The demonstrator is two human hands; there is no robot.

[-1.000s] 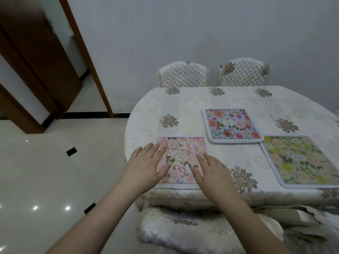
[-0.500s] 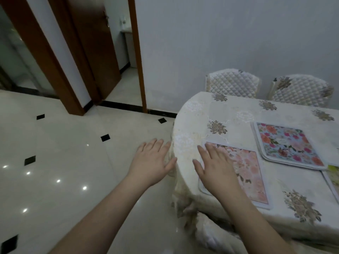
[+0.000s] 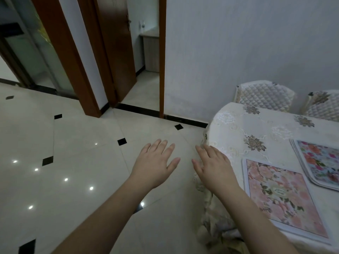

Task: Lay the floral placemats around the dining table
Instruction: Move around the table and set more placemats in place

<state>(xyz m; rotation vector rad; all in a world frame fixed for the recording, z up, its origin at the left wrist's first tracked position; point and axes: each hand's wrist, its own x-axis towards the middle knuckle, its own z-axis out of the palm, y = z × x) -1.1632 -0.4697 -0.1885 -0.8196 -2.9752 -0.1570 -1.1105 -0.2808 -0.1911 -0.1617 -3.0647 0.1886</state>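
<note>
Plainly the risk is the pink floral rectangular placemat [image 3: 280,197], which lies near the edge of the cream embroidered-cloth table [image 3: 260,125]; a brushing forearm could drag it askew or off. Both hands are flat and empty, fingers spread: the left hand [image 3: 156,162] over the floor, the right hand [image 3: 213,165] at the table's rim.

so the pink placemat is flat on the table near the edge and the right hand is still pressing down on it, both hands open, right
Not quite. The pink placemat does lie flat on the table near the edge, and both hands are open, but the right hand is off it, beside it at the table's edge. The left hand is over the floor. The head view shows this.
</note>
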